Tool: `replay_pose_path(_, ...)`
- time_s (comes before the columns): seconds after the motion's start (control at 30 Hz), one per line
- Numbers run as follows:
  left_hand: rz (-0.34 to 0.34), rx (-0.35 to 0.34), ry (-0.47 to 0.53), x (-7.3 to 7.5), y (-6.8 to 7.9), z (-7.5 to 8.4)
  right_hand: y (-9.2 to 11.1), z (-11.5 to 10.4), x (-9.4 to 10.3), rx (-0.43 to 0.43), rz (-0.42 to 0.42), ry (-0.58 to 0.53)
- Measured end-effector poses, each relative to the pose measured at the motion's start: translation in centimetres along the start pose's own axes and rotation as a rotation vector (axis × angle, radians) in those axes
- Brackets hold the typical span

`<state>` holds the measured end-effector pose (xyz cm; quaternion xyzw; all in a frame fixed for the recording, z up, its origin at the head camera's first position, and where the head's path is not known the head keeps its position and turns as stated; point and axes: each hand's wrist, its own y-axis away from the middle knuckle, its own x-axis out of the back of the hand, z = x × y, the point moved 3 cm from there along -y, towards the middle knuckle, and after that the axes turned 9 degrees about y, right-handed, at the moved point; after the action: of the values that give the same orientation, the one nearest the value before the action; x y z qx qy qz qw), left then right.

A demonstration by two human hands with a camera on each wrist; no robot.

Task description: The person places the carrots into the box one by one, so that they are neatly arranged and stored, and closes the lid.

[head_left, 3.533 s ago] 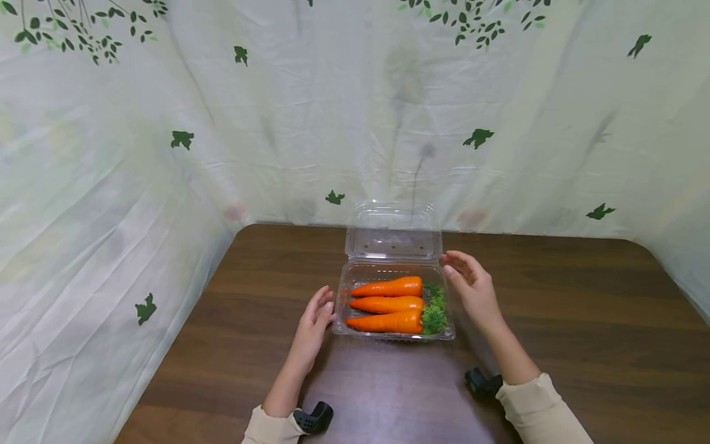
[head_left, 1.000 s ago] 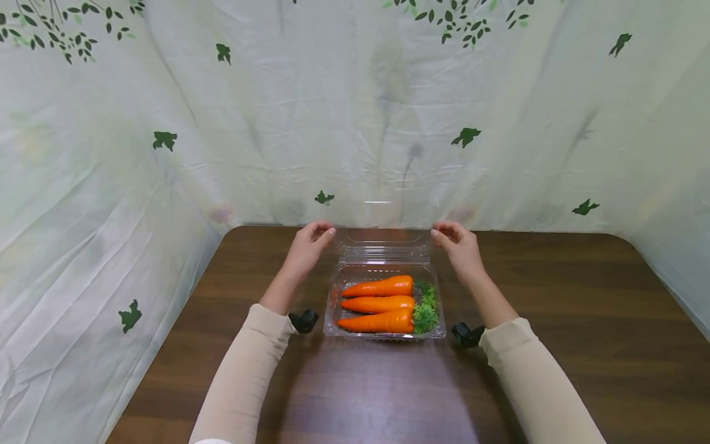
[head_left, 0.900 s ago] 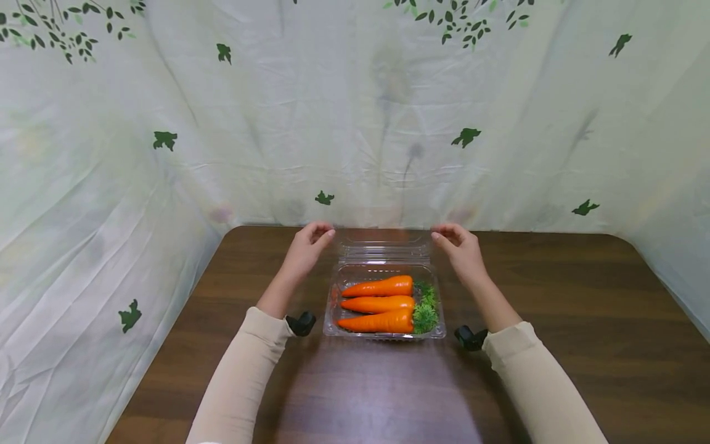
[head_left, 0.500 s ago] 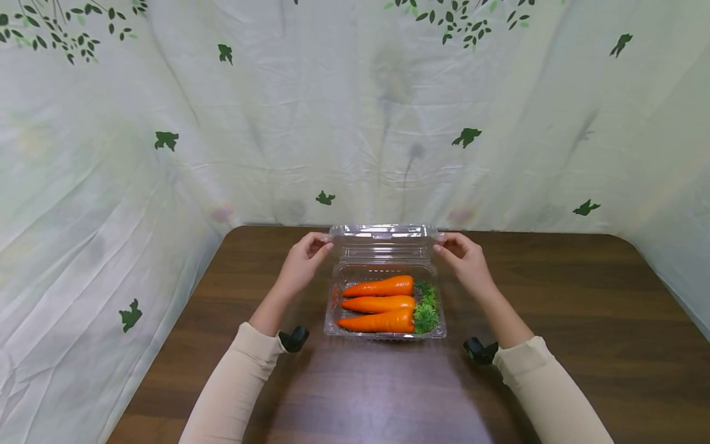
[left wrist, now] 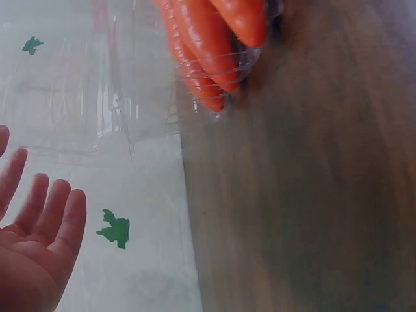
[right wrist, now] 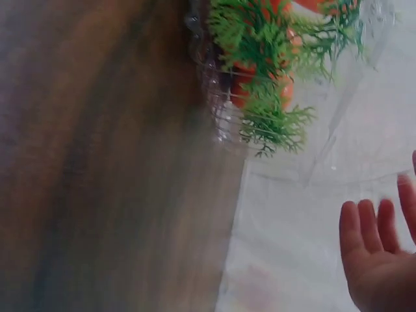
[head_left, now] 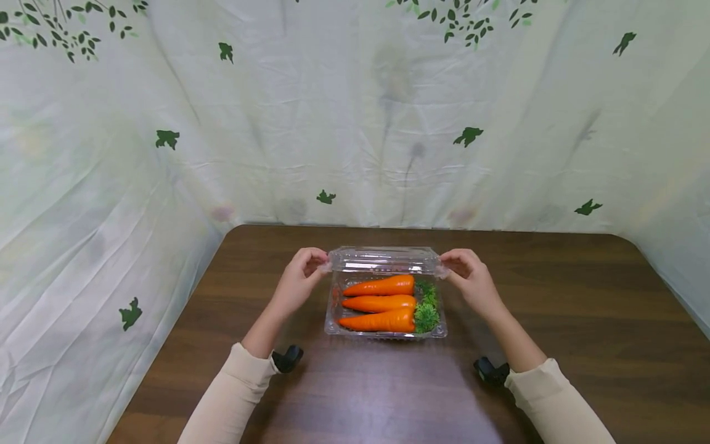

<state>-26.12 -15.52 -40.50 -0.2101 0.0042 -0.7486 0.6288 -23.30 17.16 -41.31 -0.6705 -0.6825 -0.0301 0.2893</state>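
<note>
A clear plastic clamshell box [head_left: 344,335] lies on the table with three orange carrots [head_left: 379,303] side by side in it. Their green leafy tops [head_left: 426,316] lie at its right end. The hinged lid [head_left: 383,259] is tilted partway over the back of the box. My left hand [head_left: 296,282] pinches the lid's left corner between thumb and fingers, and my right hand [head_left: 476,285] pinches the right corner. In the left wrist view, the other fingers [left wrist: 68,221] are loosely extended; in the right wrist view, the fingers [right wrist: 367,227] look similar. Thumb contact is outside both wrist views.
The box stands near the middle of a dark brown wooden table [head_left: 554,296]. A pale curtain [head_left: 277,123] with green leaf prints hangs behind the table's back edge. Black wrist cameras [head_left: 287,358] sit at both cuffs.
At first the lid stood open and my hands were beside the box. They went up to the lid's corners, and the lid has since swung forward and down toward the carrots.
</note>
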Motion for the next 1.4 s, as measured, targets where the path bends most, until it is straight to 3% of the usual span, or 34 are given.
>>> replay_pose_path(0.07, -0.002, 0.001, -0.003, 0.0, 0.4, 0.2, 0.3, 0.7, -0.1, 0.005, 0.012, 0.011)
replay_pose_path(0.3, -0.038, 0.031, -0.034, -0.3, 2.4, 3.6, 1.7, 1.0, -0.1, -0.026, -0.050, -0.064)
replay_pose_path(0.4, -0.045, 0.063, -0.018, -0.3, 3.1, 3.8, 2.3, 0.8, -0.1, -0.046, -0.079, -0.094)
replay_pose_path(0.5, -0.050, 0.088, 0.019, -0.3, 3.7, 3.5, 2.8, 0.6, -0.1, -0.074, -0.096, -0.097)
replay_pose_path(0.77, -0.092, 0.185, 0.117, -0.7, 4.8, 0.0, 4.3, 0.6, -0.5, -0.113, -0.151, -0.082)
replay_pose_path(1.03, -0.098, 0.175, 0.145, -1.4, 6.2, -0.9, 5.5, 0.8, -0.9, -0.097, -0.180, 0.016)
replay_pose_path(1.17, -0.101, 0.206, 0.143, -1.7, 6.9, 0.5, 5.9, 0.6, -1.1, -0.115, -0.203, 0.011)
replay_pose_path(1.23, -0.094, 0.222, 0.144, -1.8, 7.2, 0.5, 6.1, 0.6, -1.3, -0.125, -0.209, 0.001)
replay_pose_path(1.4, -0.059, 0.237, 0.152, -2.2, 7.5, -1.7, 6.5, 0.9, -1.6, -0.144, -0.217, -0.014)
